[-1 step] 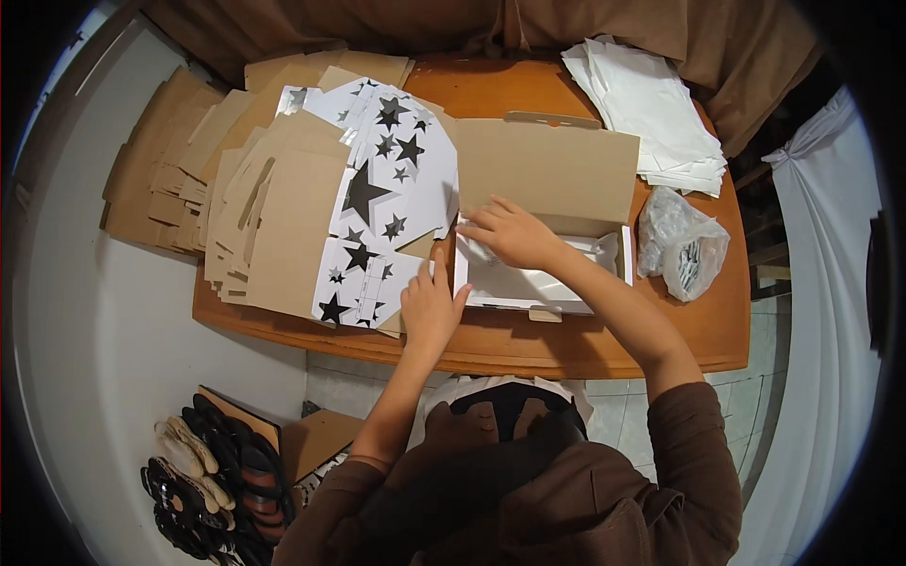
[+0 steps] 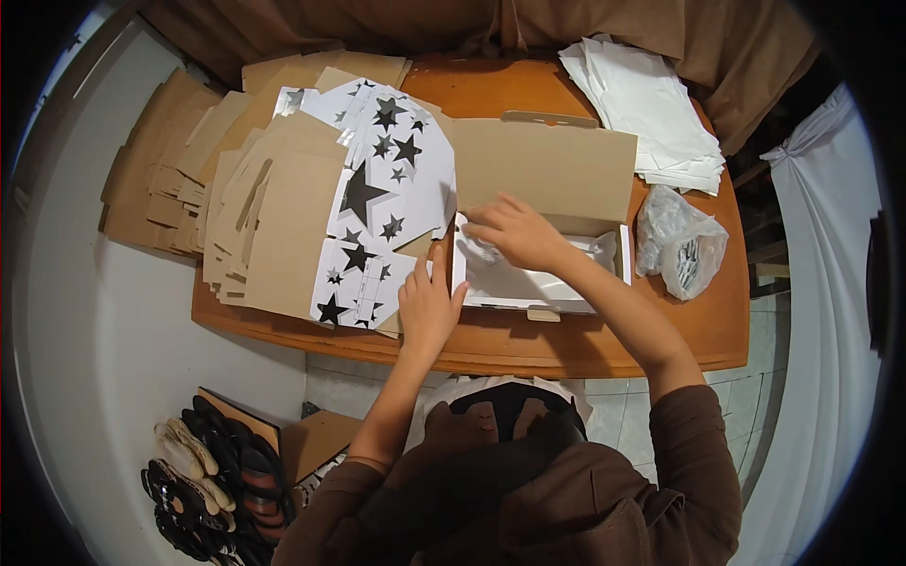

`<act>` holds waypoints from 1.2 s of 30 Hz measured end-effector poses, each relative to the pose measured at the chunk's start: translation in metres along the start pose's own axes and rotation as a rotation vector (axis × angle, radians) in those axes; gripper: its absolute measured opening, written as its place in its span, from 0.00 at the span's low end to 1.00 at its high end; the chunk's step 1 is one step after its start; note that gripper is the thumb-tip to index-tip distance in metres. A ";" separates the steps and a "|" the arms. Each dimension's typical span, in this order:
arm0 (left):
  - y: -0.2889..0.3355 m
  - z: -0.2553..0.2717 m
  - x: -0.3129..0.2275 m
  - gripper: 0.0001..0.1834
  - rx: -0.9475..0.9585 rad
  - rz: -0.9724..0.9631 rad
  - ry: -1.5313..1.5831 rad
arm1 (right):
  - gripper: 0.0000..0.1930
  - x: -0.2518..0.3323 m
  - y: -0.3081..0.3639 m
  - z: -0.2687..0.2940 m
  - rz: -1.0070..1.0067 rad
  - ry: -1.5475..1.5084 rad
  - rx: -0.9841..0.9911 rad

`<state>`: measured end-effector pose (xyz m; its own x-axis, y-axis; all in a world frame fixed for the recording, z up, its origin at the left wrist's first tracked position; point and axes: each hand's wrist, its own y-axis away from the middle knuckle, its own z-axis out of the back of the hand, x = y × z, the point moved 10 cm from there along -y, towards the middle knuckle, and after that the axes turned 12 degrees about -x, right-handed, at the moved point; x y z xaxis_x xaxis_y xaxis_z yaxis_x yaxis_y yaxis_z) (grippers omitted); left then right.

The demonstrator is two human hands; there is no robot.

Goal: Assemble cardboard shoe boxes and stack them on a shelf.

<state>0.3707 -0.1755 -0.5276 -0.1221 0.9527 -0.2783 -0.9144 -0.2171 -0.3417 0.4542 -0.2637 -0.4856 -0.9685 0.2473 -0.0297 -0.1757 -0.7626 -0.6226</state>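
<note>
An unlidded cardboard box [image 2: 455, 283], white outside with a brown raised lid [image 2: 543, 165], stands on the wooden table in front of me. Crumpled clear-white lining [image 2: 528, 283] lies inside it. My left hand [image 2: 430, 307] is at the box's left wall, fingers stretched out and thumb touching the wall. From the right, my right hand [image 2: 519, 236] reaches over the box to its inner left side. Its fingers are apart and bent, the tips by the left wall and the lining; its thumb is hidden.
Flat brown cardboard blanks [image 2: 293, 222] are stacked on the left, beside white star-printed sheets [image 2: 415, 179]. White paper sheets [image 2: 642, 113] lie at the back right. A clear plastic bag [image 2: 684, 245] of small grey pieces sits right of the box. Sandals [image 2: 217, 472] lie below left.
My right hand's fingers have bent slightly and shifted a little right at the box's left side. My left hand is almost unmoved.
</note>
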 end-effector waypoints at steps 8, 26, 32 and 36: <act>-0.090 0.038 -0.052 0.31 -0.273 -0.255 0.224 | 0.37 -0.123 0.008 0.116 -0.474 0.509 -0.169; -0.137 0.061 -0.126 0.23 -0.384 -0.613 0.237 | 0.12 -0.064 0.018 0.173 -0.274 0.365 -0.307; -0.086 0.067 -0.126 0.20 -0.181 -0.707 0.176 | 0.11 -0.024 0.047 0.175 -0.343 0.150 -0.103; -0.059 0.035 -0.120 0.27 0.091 -0.796 0.195 | 0.17 -0.012 0.076 0.157 -0.405 0.067 0.036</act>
<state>0.4262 -0.2698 -0.4426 0.6371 0.7584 -0.1377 -0.7280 0.5334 -0.4307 0.4250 -0.4188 -0.4099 -0.8064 0.5692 0.1603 -0.5474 -0.6159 -0.5665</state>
